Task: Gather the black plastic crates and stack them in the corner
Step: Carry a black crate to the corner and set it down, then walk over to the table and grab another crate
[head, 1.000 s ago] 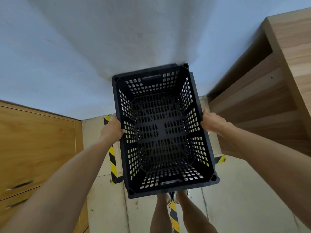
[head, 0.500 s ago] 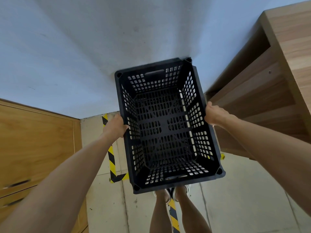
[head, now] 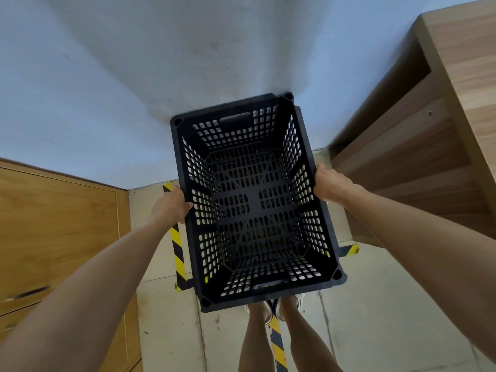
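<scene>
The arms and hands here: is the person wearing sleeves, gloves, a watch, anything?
Nothing shows on them. Both forearms are bare up to the frame edge, with no sleeves. The left hand and right hand have no gloves, and no watch, ring or band is visible.

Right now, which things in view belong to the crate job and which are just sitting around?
Job:
black crate, empty
left hand and right hand, gripping its long sides

Just around:
wooden cabinet
wooden shelf unit
yellow-black floor tape
wall
</scene>
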Demonstrator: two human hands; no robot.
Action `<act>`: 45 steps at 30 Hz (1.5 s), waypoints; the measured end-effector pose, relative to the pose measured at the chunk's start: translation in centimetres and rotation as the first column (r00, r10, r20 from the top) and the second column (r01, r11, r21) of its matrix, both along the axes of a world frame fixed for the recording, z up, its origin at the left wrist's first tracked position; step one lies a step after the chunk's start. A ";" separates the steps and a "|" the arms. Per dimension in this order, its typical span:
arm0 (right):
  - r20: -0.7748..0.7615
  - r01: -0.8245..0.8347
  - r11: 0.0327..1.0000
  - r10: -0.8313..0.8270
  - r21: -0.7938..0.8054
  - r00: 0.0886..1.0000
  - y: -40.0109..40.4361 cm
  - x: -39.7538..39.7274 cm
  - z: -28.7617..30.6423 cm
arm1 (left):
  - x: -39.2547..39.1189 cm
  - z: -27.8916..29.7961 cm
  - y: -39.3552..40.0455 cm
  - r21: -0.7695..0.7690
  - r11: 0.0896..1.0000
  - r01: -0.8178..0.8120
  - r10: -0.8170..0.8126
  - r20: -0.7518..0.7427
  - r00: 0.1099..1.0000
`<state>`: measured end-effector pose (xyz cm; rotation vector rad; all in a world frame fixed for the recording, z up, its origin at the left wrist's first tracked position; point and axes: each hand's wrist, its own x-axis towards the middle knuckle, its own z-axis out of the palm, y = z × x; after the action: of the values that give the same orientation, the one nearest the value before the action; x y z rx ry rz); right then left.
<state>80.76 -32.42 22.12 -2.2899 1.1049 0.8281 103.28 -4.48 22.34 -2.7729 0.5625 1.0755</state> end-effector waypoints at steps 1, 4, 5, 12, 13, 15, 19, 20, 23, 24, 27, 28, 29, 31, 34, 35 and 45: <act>0.005 0.001 1.000 -0.001 0.003 1.000 0.1 0.1 0.0 | 0.0 0.0 0.1 0.001 1.000 -0.003 0.003 0.001 1.000; 0.009 -0.016 1.000 0.016 0.008 1.000 0.5 0.3 -0.1 | 0.2 -0.2 0.6 0.005 1.000 0.001 -0.001 0.020 1.000; 0.012 -0.022 1.000 0.022 0.004 1.000 0.6 0.3 -0.2 | 0.2 -0.3 0.7 0.005 1.000 0.006 -0.006 0.026 1.000; -0.037 -0.074 0.995 0.072 -0.061 0.997 0.7 0.2 0.3 | 0.5 0.5 0.7 0.118 0.963 0.241 -0.250 0.066 0.966; -0.059 -0.116 0.989 0.111 -0.088 0.992 0.7 0.4 0.9 | 0.8 1.2 0.4 0.160 0.935 0.316 -0.332 0.080 0.940; -0.074 -0.188 0.973 0.180 -0.135 0.981 0.5 1.0 2.4 | 1.1 2.8 -0.5 0.206 0.894 0.398 -0.423 0.094 0.901; -0.012 -0.232 0.959 0.233 -0.163 0.972 -0.6 3.0 6.9 | 0.1 7.0 -3.8 0.173 0.858 0.483 -0.506 0.130 0.853; 0.011 -0.238 0.959 0.243 -0.155 0.970 -1.0 3.4 8.3 | -0.3 8.2 -4.8 0.151 0.847 0.509 -0.528 0.140 0.838; 0.089 -0.252 0.957 0.266 -0.141 0.960 -2.1 4.2 12.9 | -1.5 12.4 -7.9 0.052 0.823 0.565 -0.564 0.189 0.804; 0.112 -0.254 0.957 0.270 -0.142 0.956 -2.5 4.1 14.5 | -1.9 13.8 -8.9 0.016 0.817 0.576 -0.567 0.203 0.799; 0.162 -0.247 0.955 0.273 -0.164 0.948 -3.3 3.1 18.9 | -3.2 18.2 -11.8 -0.061 0.785 0.616 -0.588 0.239 0.773; 0.157 -0.253 0.952 0.280 -0.172 0.947 -3.5 2.6 20.2 | -3.7 19.5 -12.6 -0.075 0.772 0.631 -0.598 0.248 0.762; 0.145 -0.259 0.950 0.285 -0.176 0.947 -3.8 2.0 21.5 | -4.1 20.8 -13.4 -0.089 0.759 0.645 -0.609 0.255 0.751; 0.121 -0.258 0.949 0.282 -0.183 0.952 -4.6 1.0 23.8 | -4.6 22.9 -15.0 -0.117 0.731 0.672 -0.626 0.279 0.728; 0.116 -0.214 0.953 0.242 -0.216 0.963 -5.8 -0.4 27.3 | -5.0 26.0 -17.3 -0.123 0.680 0.723 -0.658 0.331 0.676; 0.124 -0.195 0.955 0.226 -0.224 0.966 -6.0 -0.8 28.5 | -5.1 26.9 -18.0 -0.121 0.659 0.742 -0.673 0.345 0.654; 0.188 0.130 0.965 -0.087 -0.229 0.978 -4.1 -6.6 35.0 | -7.3 33.0 -23.4 -0.147 0.402 0.904 -0.809 0.405 0.426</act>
<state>74.20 -36.50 57.09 -2.4157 1.2962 0.4588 95.99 -27.92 55.32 -2.1243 2.0173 0.3165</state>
